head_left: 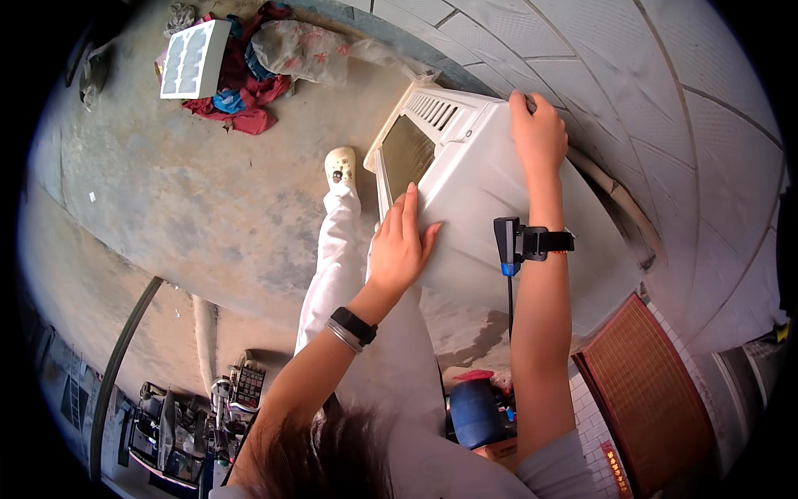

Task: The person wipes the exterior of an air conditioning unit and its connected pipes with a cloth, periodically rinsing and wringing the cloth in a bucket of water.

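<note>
A tiled wall (690, 150) is rising along the right of the white appliance (478, 183), which is sitting before you. Your right arm (542, 324) is stretching nearly straight, right hand (539, 137) gripping its far corner, presumably steadying it. Your left hand (399, 249) is lying flat, thumb apart, against its left edge, probably bracing.

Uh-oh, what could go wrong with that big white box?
The big off-white plastic box might slip: the left hand lies nearly flat on it, thumb out, so that grip may be weak. The right hand looks near the grey tiled wall and could scrape its knuckles. The thin black cable running from the black wrist device might snag.
</note>
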Tool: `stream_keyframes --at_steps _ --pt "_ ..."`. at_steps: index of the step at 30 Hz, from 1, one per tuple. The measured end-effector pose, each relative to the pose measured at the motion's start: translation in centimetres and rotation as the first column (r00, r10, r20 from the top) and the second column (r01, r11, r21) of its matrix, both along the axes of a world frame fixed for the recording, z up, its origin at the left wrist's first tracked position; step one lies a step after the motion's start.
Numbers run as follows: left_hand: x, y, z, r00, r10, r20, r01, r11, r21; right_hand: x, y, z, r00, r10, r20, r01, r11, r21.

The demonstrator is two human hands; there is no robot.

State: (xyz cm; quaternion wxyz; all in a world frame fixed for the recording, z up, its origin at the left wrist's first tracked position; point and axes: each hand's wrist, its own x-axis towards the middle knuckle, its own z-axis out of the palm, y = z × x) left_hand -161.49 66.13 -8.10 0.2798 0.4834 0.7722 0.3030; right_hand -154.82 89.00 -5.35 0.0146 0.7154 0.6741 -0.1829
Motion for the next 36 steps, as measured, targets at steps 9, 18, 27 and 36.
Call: stream_keyframes --at_steps 9,18,27,36 --pt "0.3 -0.4 -0.4 0.999 0.002 -0.04 0.0 0.998 0.061 0.7 -0.1 -0.1 0.999 0.044 -0.028 -0.044 0.999 0.006" --pt "0.2 -0.2 -0.2 0.999 0.018 -0.04 -0.017 0.999 0.028 2.2 -0.5 0.4 0.937 0.033 -0.348 -0.007 0.997 0.075" --pt "0.6 -0.6 0.3 0.993 0.024 -0.116 -0.012 0.995 0.101 8.9 -9.0 9.8 0.056 -0.543 -0.838 0.261 0.818 -0.512" --pt "8.4 1.3 19.9 0.825 -0.561 0.065 0.482 0.76 0.436 16.8 -19.4 18.2 -0.356 -0.505 -0.786 0.145 0.801 -0.581"
